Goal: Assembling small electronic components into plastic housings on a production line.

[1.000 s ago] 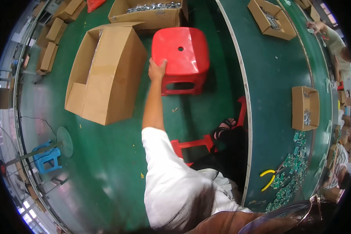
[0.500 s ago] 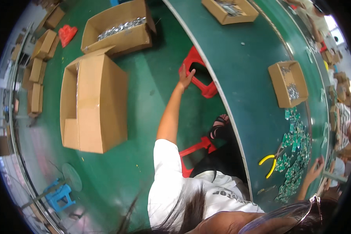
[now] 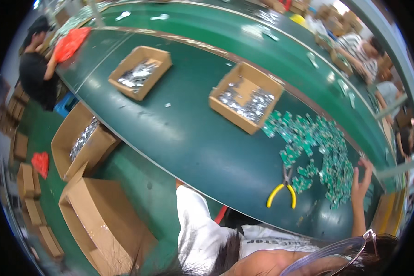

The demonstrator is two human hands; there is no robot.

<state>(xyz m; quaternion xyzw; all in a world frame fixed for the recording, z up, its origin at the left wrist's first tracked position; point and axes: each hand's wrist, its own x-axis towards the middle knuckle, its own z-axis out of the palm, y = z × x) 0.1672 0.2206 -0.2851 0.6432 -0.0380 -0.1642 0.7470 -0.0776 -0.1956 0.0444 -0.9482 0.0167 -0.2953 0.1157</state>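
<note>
My right hand (image 3: 362, 177) is at the right end of the green worktable (image 3: 202, 165), its fingers apart and holding nothing I can see. Beside it spreads a heap of small green circuit boards (image 3: 333, 168). Pliers with yellow handles (image 3: 283, 193) lie with their handles apart at the heap's near side. My left arm, in a white sleeve (image 3: 191, 204), goes down past the table's near edge. The table hides my left hand. A bit of a red stool (image 3: 221, 214) shows below that edge.
Two open cardboard boxes with shiny metal parts, a nearer box (image 3: 237, 119) and a farther box (image 3: 142, 94), stand on the table. Large cartons (image 3: 110, 221) stand on the floor at left. Beyond the table runs a green conveyor (image 3: 207, 27). Co-workers sit or stand around it.
The view has swung toward the table, bringing more of it in. My left hand, earlier at the red stool with fingers spread, is now hidden below the table edge. My right hand stays by the boards.
</note>
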